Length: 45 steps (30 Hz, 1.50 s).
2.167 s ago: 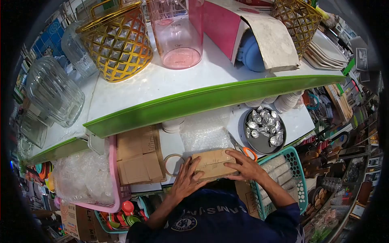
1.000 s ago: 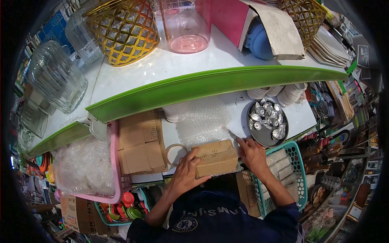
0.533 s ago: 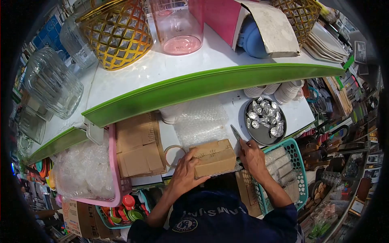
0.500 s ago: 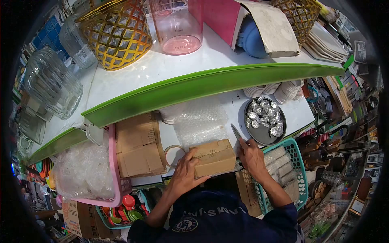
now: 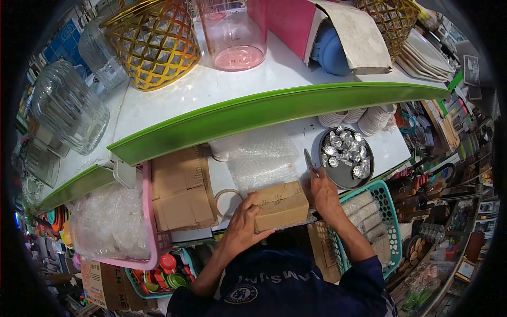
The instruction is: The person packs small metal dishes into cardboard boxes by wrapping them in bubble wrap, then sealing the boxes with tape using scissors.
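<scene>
A small brown cardboard box (image 5: 281, 208) sits at the near edge of the white shelf, close to my body. My left hand (image 5: 244, 222) grips its left side, fingers on top and thumb along the near face. At the box's right, my right hand (image 5: 323, 194) is closed round a knife (image 5: 308, 158); its pointed metal blade points up and away, while the handle is hidden in my fingers. A roll of tape (image 5: 228, 203) lies just left of the box. Behind the box a sheet of bubble wrap (image 5: 264, 161) is spread flat.
Overhead, a green-edged shelf (image 5: 274, 108) holds glass jars and gold baskets. A dark round pan (image 5: 343, 174) with foil cups lies right of the knife. Folded cardboard (image 5: 182, 190) and a pink basket (image 5: 151, 232) stand left; a teal basket (image 5: 392, 232) with wrapped packs stands right.
My right hand has moved slightly up and away from my body, and the knife's blade now points more upright. My left hand and the box stay nearly in place.
</scene>
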### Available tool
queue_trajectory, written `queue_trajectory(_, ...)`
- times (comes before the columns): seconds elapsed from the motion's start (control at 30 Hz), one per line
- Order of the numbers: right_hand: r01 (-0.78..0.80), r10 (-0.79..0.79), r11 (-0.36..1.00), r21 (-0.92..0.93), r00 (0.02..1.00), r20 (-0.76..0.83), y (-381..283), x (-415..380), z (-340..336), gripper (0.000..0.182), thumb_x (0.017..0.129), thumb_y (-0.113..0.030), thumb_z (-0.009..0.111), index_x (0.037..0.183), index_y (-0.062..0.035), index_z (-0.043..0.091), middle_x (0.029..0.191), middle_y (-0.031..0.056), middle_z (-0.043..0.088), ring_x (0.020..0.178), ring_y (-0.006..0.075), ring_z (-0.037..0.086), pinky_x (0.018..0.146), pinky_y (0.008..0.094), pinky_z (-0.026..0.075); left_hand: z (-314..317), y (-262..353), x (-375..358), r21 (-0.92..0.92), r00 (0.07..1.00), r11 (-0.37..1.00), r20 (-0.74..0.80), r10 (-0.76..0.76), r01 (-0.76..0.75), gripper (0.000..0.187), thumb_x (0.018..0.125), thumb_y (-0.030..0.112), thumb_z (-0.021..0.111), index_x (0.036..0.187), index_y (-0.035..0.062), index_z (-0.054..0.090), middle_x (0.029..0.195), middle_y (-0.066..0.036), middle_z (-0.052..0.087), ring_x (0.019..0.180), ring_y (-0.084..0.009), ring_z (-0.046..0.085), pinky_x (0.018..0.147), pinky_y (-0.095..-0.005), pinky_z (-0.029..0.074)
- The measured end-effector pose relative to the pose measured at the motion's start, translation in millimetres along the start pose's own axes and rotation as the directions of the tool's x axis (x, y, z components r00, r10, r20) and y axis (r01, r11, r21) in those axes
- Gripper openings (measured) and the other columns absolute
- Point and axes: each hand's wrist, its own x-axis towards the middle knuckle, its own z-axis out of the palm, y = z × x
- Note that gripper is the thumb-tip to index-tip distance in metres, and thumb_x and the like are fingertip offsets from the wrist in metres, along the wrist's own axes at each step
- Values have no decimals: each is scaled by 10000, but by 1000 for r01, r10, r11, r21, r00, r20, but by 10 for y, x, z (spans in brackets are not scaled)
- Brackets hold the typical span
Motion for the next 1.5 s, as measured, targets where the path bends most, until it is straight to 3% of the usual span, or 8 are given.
queue_trajectory(0.2,1,58,935,354,986,-155,10,487,-271,512,906,-255,603,1287,74,507,948,238,621,835,393,652,717,448,523,-10,8,12,4,999,1000,35,10,-10,743,706,245,854,1180,54,315,1448,-269,301,1325,-443,374,1081,-489,370)
queue_trajectory(0.3,5,30,852,524,998,-59,48,808,-209,703,894,-400,635,1332,116,446,823,227,658,774,400,671,716,441,539,-23,24,16,8,999,1000,40,8,-8,748,705,246,855,1182,55,311,1446,-270,302,1320,-448,377,1076,-494,375)
queue_trajectory(0.5,-385,-106,394,834,883,457,104,1439,-168,850,762,-557,735,1268,99,547,631,13,526,535,105,472,472,246,374,-16,2,8,19,999,1000,45,-5,4,753,702,263,857,1180,57,312,1437,-260,313,1297,-451,401,1066,-492,386)
queue_trajectory(0.63,-443,-109,458,771,832,544,217,1726,76,764,790,-484,731,1265,85,543,713,32,578,571,122,495,519,236,376,-39,-11,43,49,998,999,64,22,-25,758,697,284,858,1176,61,315,1430,-255,323,1284,-451,414,1062,-485,392)
queue_trajectory(0.9,-204,-129,-434,878,978,163,190,1634,-89,336,872,-116,622,1177,7,555,1070,105,631,983,184,603,842,292,495,-77,-40,127,11,996,1000,82,25,-26,750,700,305,853,1166,64,317,1441,-243,320,1282,-441,419,1067,-479,391)
queue_trajectory(1.33,51,100,-290,956,995,-23,162,1716,-266,385,934,-186,611,1245,8,493,1188,84,554,1017,203,586,894,336,480,-89,-60,246,-94,990,995,136,37,-25,731,706,290,846,1186,64,343,1441,-259,325,1272,-436,427,1068,-461,377)
queue_trajectory(1.43,130,179,38,991,975,-135,173,1792,-209,373,904,-214,647,1194,-6,541,1139,105,596,1003,249,596,896,362,470,-97,-47,257,-111,991,994,134,23,-8,735,702,281,845,1203,61,355,1431,-254,334,1257,-427,433,1069,-454,373)
queue_trajectory(1.5,175,108,696,696,933,-343,127,1783,-249,359,855,-235,685,1120,-12,591,1083,151,629,991,313,597,906,392,462,-103,-47,263,-106,989,994,150,2,14,733,706,281,843,1203,57,353,1431,-255,331,1252,-428,438,1066,-452,377)
